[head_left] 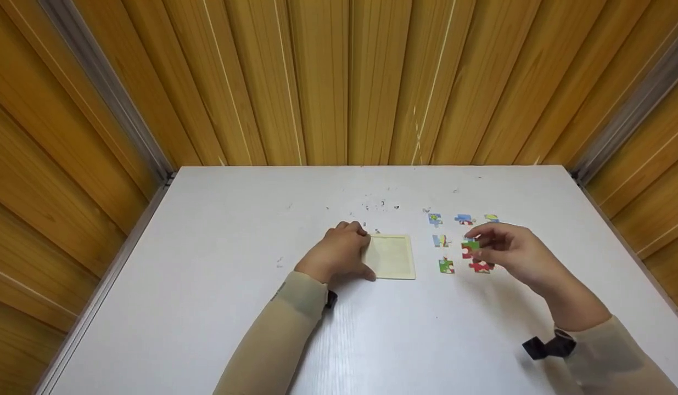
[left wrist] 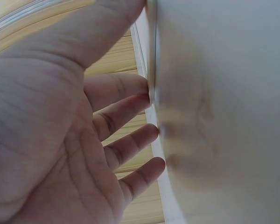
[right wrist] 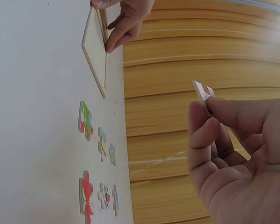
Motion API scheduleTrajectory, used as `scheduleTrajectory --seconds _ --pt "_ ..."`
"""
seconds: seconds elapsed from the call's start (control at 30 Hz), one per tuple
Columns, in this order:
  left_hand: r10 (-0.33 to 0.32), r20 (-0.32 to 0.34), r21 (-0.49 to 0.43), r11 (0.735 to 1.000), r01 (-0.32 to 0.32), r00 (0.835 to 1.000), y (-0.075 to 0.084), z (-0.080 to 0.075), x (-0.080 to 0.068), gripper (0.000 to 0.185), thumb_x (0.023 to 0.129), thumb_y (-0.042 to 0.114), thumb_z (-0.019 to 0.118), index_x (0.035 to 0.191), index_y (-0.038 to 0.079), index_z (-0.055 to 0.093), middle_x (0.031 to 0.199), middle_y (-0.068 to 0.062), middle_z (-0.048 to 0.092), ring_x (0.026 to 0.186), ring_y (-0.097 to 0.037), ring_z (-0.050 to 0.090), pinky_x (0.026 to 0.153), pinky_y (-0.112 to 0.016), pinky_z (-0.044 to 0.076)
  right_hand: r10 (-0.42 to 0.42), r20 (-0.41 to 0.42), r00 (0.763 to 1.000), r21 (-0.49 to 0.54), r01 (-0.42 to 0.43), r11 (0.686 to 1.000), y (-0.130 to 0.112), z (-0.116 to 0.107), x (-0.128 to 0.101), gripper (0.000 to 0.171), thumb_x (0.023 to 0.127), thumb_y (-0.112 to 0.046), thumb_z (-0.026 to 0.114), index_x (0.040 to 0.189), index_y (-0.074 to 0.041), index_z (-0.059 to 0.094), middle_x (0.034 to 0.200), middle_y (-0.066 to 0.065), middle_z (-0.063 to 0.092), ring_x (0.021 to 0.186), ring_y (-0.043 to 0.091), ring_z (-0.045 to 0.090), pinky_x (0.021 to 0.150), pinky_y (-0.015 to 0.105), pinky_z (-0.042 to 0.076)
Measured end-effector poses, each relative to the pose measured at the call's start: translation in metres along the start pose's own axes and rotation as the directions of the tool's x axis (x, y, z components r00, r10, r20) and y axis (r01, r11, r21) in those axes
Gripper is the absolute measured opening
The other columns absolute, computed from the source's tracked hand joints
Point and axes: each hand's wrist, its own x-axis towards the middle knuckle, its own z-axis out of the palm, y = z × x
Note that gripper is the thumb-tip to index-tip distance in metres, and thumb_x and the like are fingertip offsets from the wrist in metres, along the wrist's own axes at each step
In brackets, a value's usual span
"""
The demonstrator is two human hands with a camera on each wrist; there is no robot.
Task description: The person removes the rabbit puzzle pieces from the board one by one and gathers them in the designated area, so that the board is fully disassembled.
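Note:
A square, pale wooden puzzle tray (head_left: 391, 258) lies flat on the table. At its left side my left hand (head_left: 341, 249) holds it, thumb at the near corner and fingers at the far side. My right hand (head_left: 509, 249) pinches a green and red puzzle piece (head_left: 470, 248) between thumb and fingers, raised above the table. The right wrist view shows that piece (right wrist: 205, 95) edge-on at the fingertips. Below the right hand lies a red piece (head_left: 481, 267), partly covered. A green and red piece (head_left: 446, 266) rests nearer the tray.
Several more loose pieces lie right of the tray, among them a blue one (head_left: 435, 219), a blue and red one (head_left: 464, 219) and a yellow and blue one (head_left: 441, 240). Dark marks (head_left: 380, 206) speckle the white table (head_left: 234, 230). Yellow wood-look panels (head_left: 322, 82) stand behind it.

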Motion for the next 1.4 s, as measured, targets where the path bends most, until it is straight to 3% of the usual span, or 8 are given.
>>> scheduleTrajectory --seconds 0.23,0.57,0.77,0.93,1.07,1.27,1.4 --pt "-0.014 0.008 -0.013 1.0 0.014 1.0 0.0 -0.001 0.0 0.082 0.083 0.05 0.102 0.15 0.013 0.073 0.158 -0.004 0.063 0.153 -0.029 0.052 0.131 -0.048 0.044 0.026 -0.054 0.998 0.019 -0.025 0.999 0.018 -0.021 -0.011 0.029 0.105 -0.003 0.076 0.134 0.001 0.076 0.102 -0.013 0.08 0.083 0.01 0.072 0.074 0.025 0.056" --pt "-0.012 0.001 -0.019 1.0 0.013 1.0 0.003 0.0 0.001 0.08 0.081 0.049 0.103 0.148 0.012 0.075 0.155 -0.004 0.064 0.15 -0.028 0.054 0.129 -0.047 0.045 0.182 -0.074 0.981 -0.01 -0.183 0.983 0.053 -0.052 -0.012 0.03 0.108 -0.02 0.078 0.136 -0.007 0.079 0.097 -0.011 0.08 0.089 0.011 0.073 0.074 0.025 0.059" --pt "-0.024 0.001 -0.008 1.0 0.024 1.0 0.001 -0.001 -0.001 0.081 0.081 0.05 0.103 0.147 0.012 0.075 0.154 -0.004 0.064 0.148 -0.027 0.055 0.128 -0.045 0.046 0.256 -0.063 0.965 -0.063 -0.259 0.964 0.075 -0.061 -0.006 0.044 0.108 -0.022 0.079 0.145 0.001 0.072 0.099 -0.01 0.079 0.088 0.012 0.072 0.071 0.027 0.058" --pt "-0.012 -0.004 -0.01 1.0 0.012 1.0 -0.001 0.002 0.0 0.081 0.081 0.05 0.103 0.147 0.012 0.075 0.153 -0.004 0.064 0.147 -0.027 0.055 0.128 -0.045 0.046 0.317 -0.065 0.946 -0.142 -0.323 0.936 0.087 -0.063 -0.006 0.049 0.108 -0.02 0.079 0.149 0.004 0.068 0.111 0.003 0.072 0.083 0.011 0.069 0.067 0.027 0.056" --pt "-0.003 0.001 0.015 1.0 0.003 1.0 -0.002 0.008 -0.001 0.081 0.081 0.052 0.102 0.146 0.013 0.076 0.153 -0.003 0.064 0.147 -0.027 0.056 0.128 -0.045 0.047 0.327 -0.065 0.943 -0.229 -0.333 0.915 0.095 -0.061 -0.009 0.043 0.108 -0.018 0.077 0.145 0.003 0.071 0.116 0.01 0.069 0.082 0.01 0.068 0.066 0.027 0.055" --pt "-0.009 0.008 0.016 1.0 0.009 1.0 0.0 0.006 -0.001 0.079 0.081 0.052 0.102 0.145 0.013 0.076 0.154 -0.003 0.064 0.148 -0.028 0.056 0.128 -0.046 0.047 0.27 -0.11 0.957 -0.382 -0.291 0.877 0.095 -0.06 -0.007 0.036 0.106 -0.019 0.078 0.136 0.0 0.076 0.112 0.012 0.071 0.098 0.024 0.057 0.068 0.025 0.052" --pt "-0.009 0.004 0.01 1.0 0.009 1.0 0.0 0.001 0.001 0.08 0.081 0.051 0.102 0.146 0.012 0.076 0.154 -0.004 0.064 0.149 -0.029 0.055 0.128 -0.047 0.046 0.237 -0.13 0.963 -0.425 -0.27 0.864 0.095 -0.059 -0.003 0.034 0.105 -0.019 0.079 0.135 -0.002 0.078 0.114 0.016 0.073 0.104 0.03 0.058 0.074 0.026 0.048"
